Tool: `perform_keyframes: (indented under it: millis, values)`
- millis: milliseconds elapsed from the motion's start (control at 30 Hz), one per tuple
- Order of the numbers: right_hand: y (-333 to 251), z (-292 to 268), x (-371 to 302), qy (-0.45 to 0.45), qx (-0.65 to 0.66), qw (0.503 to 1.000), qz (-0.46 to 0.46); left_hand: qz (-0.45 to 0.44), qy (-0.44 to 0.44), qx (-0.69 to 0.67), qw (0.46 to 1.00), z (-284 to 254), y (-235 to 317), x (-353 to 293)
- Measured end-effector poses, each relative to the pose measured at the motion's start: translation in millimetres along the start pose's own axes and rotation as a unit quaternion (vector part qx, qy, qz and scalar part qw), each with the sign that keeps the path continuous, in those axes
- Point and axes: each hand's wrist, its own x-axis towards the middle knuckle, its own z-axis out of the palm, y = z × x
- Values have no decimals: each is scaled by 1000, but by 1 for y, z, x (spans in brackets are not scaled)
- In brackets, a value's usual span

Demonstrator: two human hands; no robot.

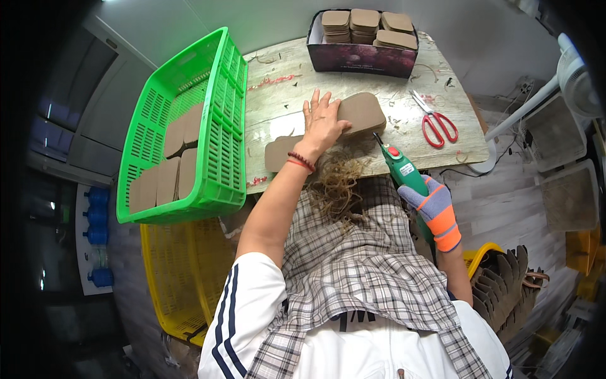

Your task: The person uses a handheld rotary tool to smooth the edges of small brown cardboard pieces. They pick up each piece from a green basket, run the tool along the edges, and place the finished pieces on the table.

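Observation:
My left hand (323, 125) is bare and lies with fingers spread, its thumb against a stack of brown rounded-corner pads (361, 114). Under and beside that wrist is another brown pad pile (283, 153), partly hidden by the arm. My right hand (434, 208), in a grey and orange glove, is wrapped round a green handheld power tool (404, 172) with a red button. The tool's narrow dark tip points up and left, close to the near right corner of the stack. Tangled brown trimmings (341, 180) hang over the table's near edge onto my checked apron.
Red-handled scissors (438, 126) lie on the table (271, 69), right of the stack. At the back stands a dark box (360, 60) of stacked pads. A green crate (221, 139) with pads is at left, above a yellow crate (183, 271). A white fan (577, 79) stands right.

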Motion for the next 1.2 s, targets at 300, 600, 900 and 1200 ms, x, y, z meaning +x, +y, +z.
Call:
perform_keyframes:
  millis: [300,600,900,1200]
  values:
    - [9,0,4,23,58,998,14,-84,106,-195,972,-23,31,-8]
    - [-10,4,-1,4,93,996,-7,-178,206,-849,454,-31,63,-38]
    - [-26,9,-9,-32,88,995,-25,-179,194,-924,278,-18,82,-39]
    - [-31,7,-11,-27,119,993,0,-185,169,-908,336,-9,96,-52]
